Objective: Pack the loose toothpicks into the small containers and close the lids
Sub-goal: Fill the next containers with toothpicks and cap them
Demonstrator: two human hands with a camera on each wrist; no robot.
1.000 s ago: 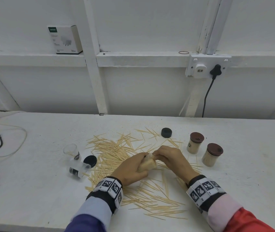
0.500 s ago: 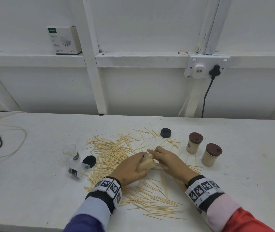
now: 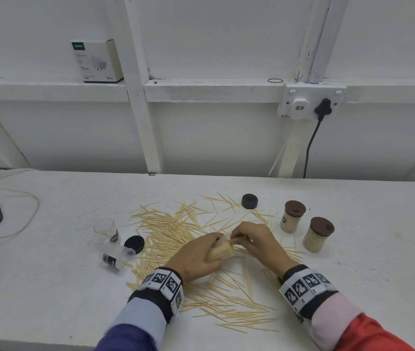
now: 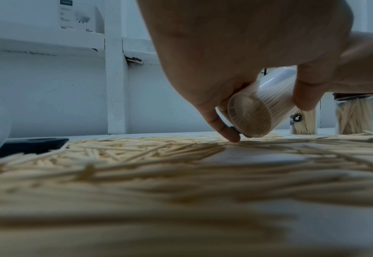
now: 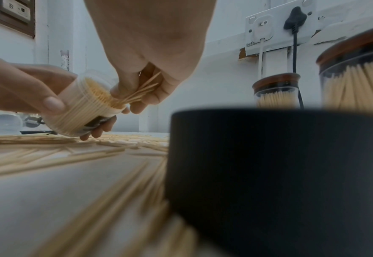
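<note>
The container (image 3: 220, 252), nearly full of toothpicks, is tilted just above the tabletop (image 3: 353, 287), in the middle of the loose toothpicks (image 3: 166, 229). Your left hand (image 3: 196, 257) has its grip clamped around it. Your right hand (image 3: 254, 243) has its grip together on a small bunch (image 5: 141, 92) whose tips are at the container's open mouth. Two filled jars (image 3: 293, 216) with brown lids stand to the right. Left of the pile are two empty cups (image 3: 114, 255), one lying on its side, and a black lid (image 3: 134, 243).

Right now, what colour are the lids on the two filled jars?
Reddish brown, on both filled jars; clearest in the head view.
</note>
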